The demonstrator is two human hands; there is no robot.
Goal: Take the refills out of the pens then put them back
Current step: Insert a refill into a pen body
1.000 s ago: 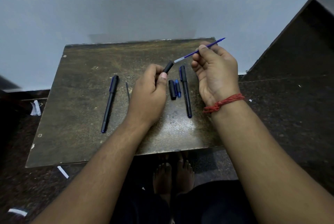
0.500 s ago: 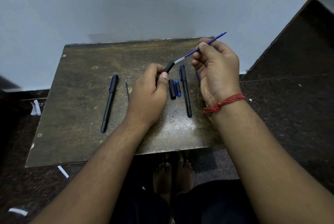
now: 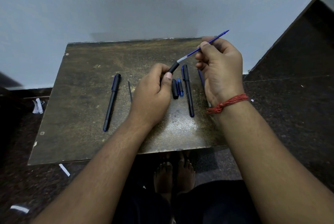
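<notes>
The left hand grips a black pen barrel — the right hand pinches the blue refill sticking out of it, above the tabletop.

No text, label or number can be read; the capped pen on the tabletop bears a faint barrel print, too small to read.

My worn brown board lying on a dark speckled floor, pale wall behind it, red thread tied round my wrist, my bare feet under the board's near edge, white paper scraps scattered at left
</notes>
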